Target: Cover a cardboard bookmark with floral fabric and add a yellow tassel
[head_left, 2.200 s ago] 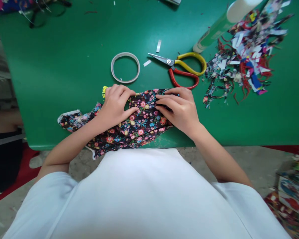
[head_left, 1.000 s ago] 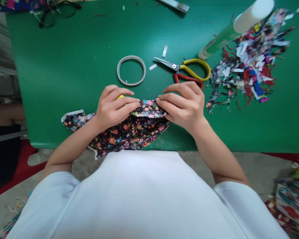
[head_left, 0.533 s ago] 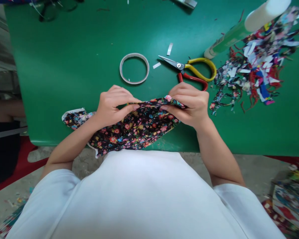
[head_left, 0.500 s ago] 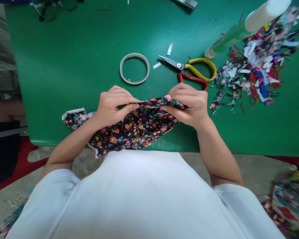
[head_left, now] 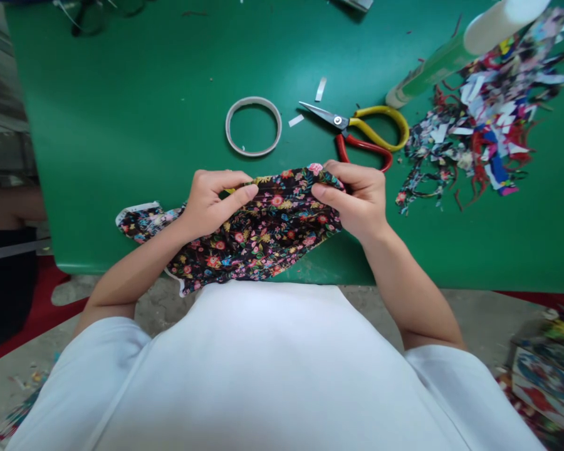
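Observation:
A piece of dark floral fabric with small pink, red and yellow flowers stretches between my two hands at the table's near edge. My left hand pinches its upper edge, thumb on top and the other fingers behind the cloth. At the upper right corner my right hand grips the same edge, thumb in front. One end with a white border lies past my left wrist on the table. Just beyond my right hand rest scissors with one yellow and one red handle, blades nearly closed.
On the green table lies a white tape ring, with two small white strips near the scissors. To the right, a green and white tube-shaped bottle stands beside a heap of fabric scraps. Another person's leg shows at far left.
Both hands have turned the fabric's upper edge so more of its flowered face shows. My right thumb has shifted slightly right and up along the edge.

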`<state>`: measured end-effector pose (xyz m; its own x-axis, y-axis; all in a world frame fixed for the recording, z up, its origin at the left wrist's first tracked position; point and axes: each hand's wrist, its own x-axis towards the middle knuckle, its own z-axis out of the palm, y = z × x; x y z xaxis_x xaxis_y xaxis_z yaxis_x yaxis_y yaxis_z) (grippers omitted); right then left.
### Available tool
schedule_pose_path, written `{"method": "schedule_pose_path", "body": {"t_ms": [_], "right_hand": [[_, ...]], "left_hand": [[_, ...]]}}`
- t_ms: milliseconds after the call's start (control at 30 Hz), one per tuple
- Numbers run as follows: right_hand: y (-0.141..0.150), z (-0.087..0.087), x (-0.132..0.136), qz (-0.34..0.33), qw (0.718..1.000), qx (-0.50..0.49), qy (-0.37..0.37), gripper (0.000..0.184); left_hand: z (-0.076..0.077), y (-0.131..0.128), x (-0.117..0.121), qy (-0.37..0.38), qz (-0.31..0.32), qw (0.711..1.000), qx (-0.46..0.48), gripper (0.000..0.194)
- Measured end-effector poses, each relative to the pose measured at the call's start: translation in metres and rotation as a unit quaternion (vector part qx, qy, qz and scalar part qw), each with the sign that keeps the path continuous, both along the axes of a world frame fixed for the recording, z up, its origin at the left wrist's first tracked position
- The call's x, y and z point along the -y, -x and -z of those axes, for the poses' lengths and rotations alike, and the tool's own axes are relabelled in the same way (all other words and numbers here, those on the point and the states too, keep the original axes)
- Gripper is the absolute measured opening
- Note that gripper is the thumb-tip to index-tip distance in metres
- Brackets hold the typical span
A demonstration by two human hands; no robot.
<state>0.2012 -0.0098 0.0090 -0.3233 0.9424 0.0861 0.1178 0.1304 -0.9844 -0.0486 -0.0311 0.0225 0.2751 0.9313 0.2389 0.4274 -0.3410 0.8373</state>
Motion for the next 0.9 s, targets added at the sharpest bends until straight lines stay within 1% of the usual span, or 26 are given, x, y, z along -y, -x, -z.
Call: {"method": "schedule_pose_path", "body": {"t_ms": [100, 200, 267, 433, 600, 667, 733, 833, 900], "right_hand": [[-0.002, 0.005, 0.001, 0.017, 1.0, -0.001, 0.024, 0.061], [-0.004, 0.008, 0.002, 0.034, 0.999, 0.011, 0.018, 0.061], [-0.004, 0.01, 0.002, 0.036, 0.999, 0.027, 0.013, 0.06], [-0.003, 0.01, 0.003, 0.039, 0.998, 0.044, 0.005, 0.06], [-0.001, 0.011, 0.005, 0.07, 0.997, 0.041, 0.019, 0.058], [-0.001, 0.012, 0.005, 0.064, 0.997, 0.038, 0.022, 0.056], [-0.001, 0.013, 0.005, 0.045, 0.998, 0.036, 0.027, 0.054], [-0.002, 0.013, 0.005, 0.013, 0.999, 0.026, 0.042, 0.05], [-0.002, 0.012, 0.005, 0.005, 0.998, 0.014, 0.057, 0.046]], "left_hand": [[-0.007, -0.001, -0.001, 0.025, 0.033, 0.999, 0.011, 0.054], [-0.011, -0.002, -0.002, 0.069, 0.063, 0.996, 0.013, 0.058], [-0.012, -0.003, -0.003, 0.095, 0.065, 0.993, 0.019, 0.059], [-0.013, -0.005, -0.002, 0.135, 0.061, 0.987, 0.067, 0.062], [-0.008, -0.007, 0.002, 0.227, 0.086, 0.966, 0.093, 0.058], [-0.007, -0.007, 0.002, 0.249, 0.078, 0.96, 0.1, 0.058], [-0.006, -0.007, 0.001, 0.258, 0.057, 0.959, 0.105, 0.059], [-0.005, -0.006, -0.001, 0.262, 0.029, 0.958, 0.113, 0.055], [-0.005, -0.005, -0.002, 0.261, 0.022, 0.958, 0.12, 0.054]]}}
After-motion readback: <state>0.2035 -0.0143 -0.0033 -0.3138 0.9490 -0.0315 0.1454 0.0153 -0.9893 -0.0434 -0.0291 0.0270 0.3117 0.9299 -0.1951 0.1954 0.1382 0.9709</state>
